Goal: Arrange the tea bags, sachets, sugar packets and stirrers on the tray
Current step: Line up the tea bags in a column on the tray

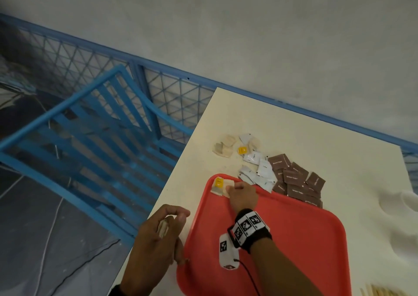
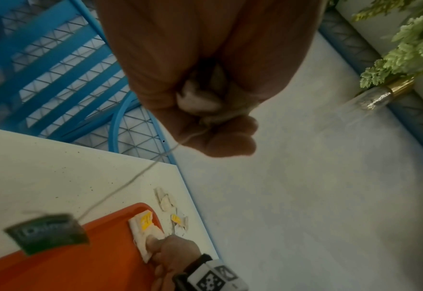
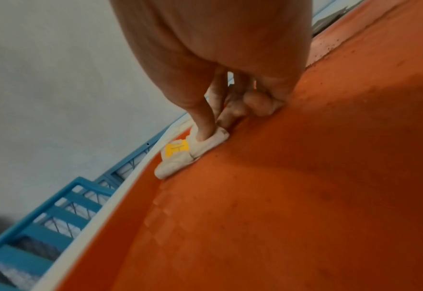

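A red tray (image 1: 294,250) lies on the cream table (image 1: 316,137). In its far left corner sit tea bags (image 1: 219,184) with a yellow tag. My right hand (image 1: 231,189) is down on them. In the right wrist view its thumb and forefinger (image 3: 202,126) pinch the end of one tea bag (image 3: 180,155). My left hand (image 1: 175,216) hovers at the table's left edge, curled round a bunch of tea bags (image 1: 163,228). A string with a dark tag (image 2: 48,232) dangles from my left hand (image 2: 217,128).
Beyond the tray lie loose tea bags (image 1: 224,147), white sachets (image 1: 255,168) and brown packets (image 1: 296,180). Wooden stirrers (image 1: 380,293) show at the bottom right. A white object (image 1: 404,205) sits at the right edge. A blue chair (image 1: 90,137) stands left of the table.
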`<control>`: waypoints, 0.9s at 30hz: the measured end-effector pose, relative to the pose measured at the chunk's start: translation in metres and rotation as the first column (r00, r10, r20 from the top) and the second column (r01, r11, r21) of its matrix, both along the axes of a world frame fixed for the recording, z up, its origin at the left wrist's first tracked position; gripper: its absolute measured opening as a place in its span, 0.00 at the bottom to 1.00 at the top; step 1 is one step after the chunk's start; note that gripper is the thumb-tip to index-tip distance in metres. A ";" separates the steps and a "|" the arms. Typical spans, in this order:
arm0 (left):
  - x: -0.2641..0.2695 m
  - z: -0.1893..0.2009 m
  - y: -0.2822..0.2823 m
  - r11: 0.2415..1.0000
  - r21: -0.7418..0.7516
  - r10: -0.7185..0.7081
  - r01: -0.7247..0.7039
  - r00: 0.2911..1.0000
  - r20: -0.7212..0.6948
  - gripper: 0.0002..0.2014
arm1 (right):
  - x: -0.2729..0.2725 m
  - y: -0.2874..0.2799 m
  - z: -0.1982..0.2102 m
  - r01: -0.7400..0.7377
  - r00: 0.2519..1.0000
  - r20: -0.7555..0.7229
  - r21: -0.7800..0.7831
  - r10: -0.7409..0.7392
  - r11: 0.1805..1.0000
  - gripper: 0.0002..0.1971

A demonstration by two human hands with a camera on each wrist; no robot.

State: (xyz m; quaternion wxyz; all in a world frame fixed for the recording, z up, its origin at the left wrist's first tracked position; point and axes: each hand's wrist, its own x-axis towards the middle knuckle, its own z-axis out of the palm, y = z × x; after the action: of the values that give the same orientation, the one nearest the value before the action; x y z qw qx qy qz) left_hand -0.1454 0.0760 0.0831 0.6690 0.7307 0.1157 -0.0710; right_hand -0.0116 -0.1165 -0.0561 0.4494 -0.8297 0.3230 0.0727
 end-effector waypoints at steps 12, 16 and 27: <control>0.015 0.021 -0.019 0.980 -0.190 0.047 -0.054 0.998 -0.042 0.13 | -0.025 -0.009 0.034 -0.413 0.866 0.241 -0.145 0.437 0.899 0.09; 0.023 0.022 -0.033 0.954 -0.296 0.024 -0.038 0.999 -0.048 0.09 | -0.066 -0.010 0.109 -0.912 0.396 0.396 0.066 0.828 0.405 0.24; 0.033 0.034 -0.047 0.840 -0.532 0.043 -0.102 0.992 -0.122 0.10 | -0.129 -0.061 0.190 -0.894 0.422 0.356 0.318 0.834 0.317 0.12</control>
State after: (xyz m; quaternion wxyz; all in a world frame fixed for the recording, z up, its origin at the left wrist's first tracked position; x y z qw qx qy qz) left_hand -0.1128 0.0290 0.1174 0.8420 0.5046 0.1536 -0.1136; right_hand -0.1406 -0.1775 0.1337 0.5425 -0.7413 -0.2270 0.3235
